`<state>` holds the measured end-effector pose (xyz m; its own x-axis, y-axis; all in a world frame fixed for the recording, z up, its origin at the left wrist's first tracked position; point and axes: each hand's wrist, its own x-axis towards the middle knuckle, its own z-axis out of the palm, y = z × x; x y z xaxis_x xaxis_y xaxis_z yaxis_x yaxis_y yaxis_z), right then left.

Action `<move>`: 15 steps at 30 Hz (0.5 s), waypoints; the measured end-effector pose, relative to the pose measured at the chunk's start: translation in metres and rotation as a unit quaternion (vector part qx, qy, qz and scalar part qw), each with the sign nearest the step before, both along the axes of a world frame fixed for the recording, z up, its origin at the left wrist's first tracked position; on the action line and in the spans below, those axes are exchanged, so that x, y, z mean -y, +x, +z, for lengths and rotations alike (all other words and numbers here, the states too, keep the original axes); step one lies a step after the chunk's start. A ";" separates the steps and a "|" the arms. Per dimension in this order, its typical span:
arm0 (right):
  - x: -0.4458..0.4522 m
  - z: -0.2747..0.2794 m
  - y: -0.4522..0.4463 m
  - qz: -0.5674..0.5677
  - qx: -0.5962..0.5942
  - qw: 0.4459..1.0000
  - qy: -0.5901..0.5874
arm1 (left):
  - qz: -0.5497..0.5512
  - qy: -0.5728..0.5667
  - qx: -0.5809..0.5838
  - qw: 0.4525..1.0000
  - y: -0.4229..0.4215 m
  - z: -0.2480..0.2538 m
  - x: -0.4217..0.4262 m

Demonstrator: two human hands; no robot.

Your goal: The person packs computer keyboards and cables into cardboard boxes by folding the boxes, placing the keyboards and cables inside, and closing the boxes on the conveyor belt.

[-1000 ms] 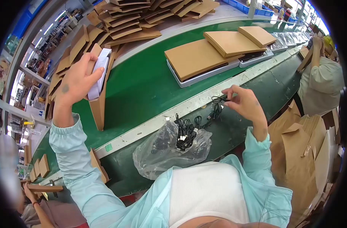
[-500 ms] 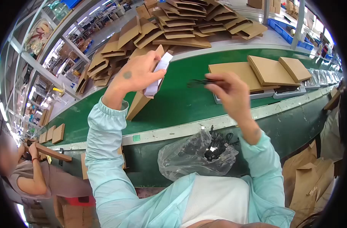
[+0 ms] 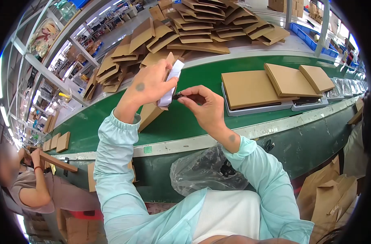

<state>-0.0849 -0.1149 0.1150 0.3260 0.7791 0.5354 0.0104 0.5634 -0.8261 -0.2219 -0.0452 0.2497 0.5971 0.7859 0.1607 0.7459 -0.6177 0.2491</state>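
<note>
My left hand is closed around the upper part of a narrow brown cardboard box, which stands tilted over the green belt. A white paper-like piece shows along the box's open side, under my fingers. My right hand pinches a small black cable at that open side; most of the cable is hidden by the fingers and the box. Below my right forearm lies a clear plastic bag with black cables inside, partly covered by the sleeve.
A heap of folded cardboard boxes lies beyond the green conveyor belt. To the right, flat brown boxes rest on grey trays. Another person works at the far left. A blue bin stands at the back right.
My right hand has moved left with the black cable, from over the belt to the box's open side. My left hand still holds the box in nearly the same place.
</note>
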 end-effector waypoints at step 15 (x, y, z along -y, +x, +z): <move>-0.004 -0.015 -0.018 0.003 0.151 0.985 0.082 | 0.024 0.075 0.009 0.997 -0.006 -0.020 -0.009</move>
